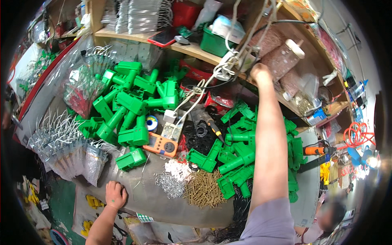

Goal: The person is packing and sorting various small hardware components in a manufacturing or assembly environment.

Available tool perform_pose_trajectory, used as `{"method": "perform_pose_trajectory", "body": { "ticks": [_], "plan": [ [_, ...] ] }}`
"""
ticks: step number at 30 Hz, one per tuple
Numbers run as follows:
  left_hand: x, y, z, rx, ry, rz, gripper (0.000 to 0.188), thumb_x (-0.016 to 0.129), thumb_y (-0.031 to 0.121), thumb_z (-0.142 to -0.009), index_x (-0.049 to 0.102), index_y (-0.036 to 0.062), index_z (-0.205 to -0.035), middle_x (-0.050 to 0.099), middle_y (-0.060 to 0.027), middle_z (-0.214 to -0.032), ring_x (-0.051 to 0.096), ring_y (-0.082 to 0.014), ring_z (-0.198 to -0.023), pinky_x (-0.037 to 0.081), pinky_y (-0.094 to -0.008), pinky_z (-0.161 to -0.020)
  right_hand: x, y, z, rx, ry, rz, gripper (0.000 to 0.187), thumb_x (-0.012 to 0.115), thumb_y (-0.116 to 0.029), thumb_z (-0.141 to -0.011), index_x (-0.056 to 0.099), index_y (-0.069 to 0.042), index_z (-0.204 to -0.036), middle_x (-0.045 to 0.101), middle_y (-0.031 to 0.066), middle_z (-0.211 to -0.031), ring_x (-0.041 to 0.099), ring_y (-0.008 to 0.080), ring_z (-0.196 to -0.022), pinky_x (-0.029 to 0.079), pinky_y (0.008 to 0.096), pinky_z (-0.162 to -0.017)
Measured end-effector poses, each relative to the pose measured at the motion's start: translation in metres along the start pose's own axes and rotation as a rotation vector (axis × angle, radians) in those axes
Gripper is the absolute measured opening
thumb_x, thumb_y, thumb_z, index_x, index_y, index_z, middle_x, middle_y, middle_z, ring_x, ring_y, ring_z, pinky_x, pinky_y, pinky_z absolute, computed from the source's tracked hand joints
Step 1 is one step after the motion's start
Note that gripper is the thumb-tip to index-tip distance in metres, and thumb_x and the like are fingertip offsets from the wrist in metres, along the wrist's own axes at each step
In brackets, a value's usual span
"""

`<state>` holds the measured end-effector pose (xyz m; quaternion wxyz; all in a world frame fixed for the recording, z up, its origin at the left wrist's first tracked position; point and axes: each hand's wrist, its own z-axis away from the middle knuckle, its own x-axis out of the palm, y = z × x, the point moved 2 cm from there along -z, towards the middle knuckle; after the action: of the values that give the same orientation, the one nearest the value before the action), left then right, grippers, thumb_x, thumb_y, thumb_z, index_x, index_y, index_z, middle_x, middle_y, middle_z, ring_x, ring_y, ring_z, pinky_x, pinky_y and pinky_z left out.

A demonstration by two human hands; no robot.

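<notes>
My left hand (116,195) rests at the near edge of the grey work table (139,185), its fingers lying loosely on the surface with nothing in them. Stretched far forward, my right hand (261,74) is at the edge of the wooden shelf, next to bundled white cables (228,61). Its fingers are curled closed; what they hold, if anything, is hidden. Between my arms lie a green plastic housing (131,159), an orange meter (161,145), silver screws (169,184), brass-coloured screws (204,188) and small white parts (178,168).
Green housings are heaped at left (126,102) and under my right forearm (241,157). Bagged wired parts (69,147) lie on the left. A screwdriver-like tool with a yellow-black handle (215,130) lies near black rings (200,141). Another person (330,216) is at lower right.
</notes>
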<state>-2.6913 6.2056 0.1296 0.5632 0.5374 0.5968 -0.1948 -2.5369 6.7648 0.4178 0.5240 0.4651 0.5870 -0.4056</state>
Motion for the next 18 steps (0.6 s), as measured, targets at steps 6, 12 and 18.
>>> {"method": "perform_pose_trajectory", "body": {
  "ticks": [6, 12, 18],
  "plan": [
    [-0.004, -0.003, -0.004, 0.005, 0.004, 0.024, 0.017, 0.057, 0.009, -0.061, 0.044, 0.0052, -0.071, 0.044, -0.0113, -0.078, 0.043, -0.0299, -0.075, 0.034, -0.0386, -0.064, 0.038, 0.017, -0.057, 0.081, 0.154, -0.077, 0.034, 0.037, -0.018, -0.08, 0.057, -0.005, -0.103, 0.052, 0.0136, -0.113, 0.048, 0.028, -0.107, 0.039, 0.0368, -0.087],
    [-0.006, -0.011, 0.001, -0.014, -0.004, 0.012, 0.017, 0.058, 0.009, -0.062, 0.045, 0.0049, -0.071, 0.045, -0.0118, -0.078, 0.044, -0.0298, -0.075, 0.035, -0.0386, -0.065, 0.1, 0.046, -0.108, -0.054, 0.418, -0.235, 0.034, 0.033, -0.022, -0.081, 0.058, -0.007, -0.098, 0.057, 0.0125, -0.104, 0.053, 0.0285, -0.098, 0.042, 0.0351, -0.081],
    [0.023, 0.01, -0.016, 0.077, 0.021, 0.154, 0.017, 0.058, 0.01, -0.062, 0.046, 0.0052, -0.071, 0.044, -0.0115, -0.076, 0.044, -0.0295, -0.074, 0.035, -0.0387, -0.064, 0.076, 0.156, -0.154, -0.142, 0.874, -0.4, 0.035, 0.035, -0.027, -0.08, 0.059, -0.003, -0.09, 0.06, 0.0171, -0.087, 0.054, 0.0336, -0.091, 0.041, 0.0346, -0.077]
  ]
}}
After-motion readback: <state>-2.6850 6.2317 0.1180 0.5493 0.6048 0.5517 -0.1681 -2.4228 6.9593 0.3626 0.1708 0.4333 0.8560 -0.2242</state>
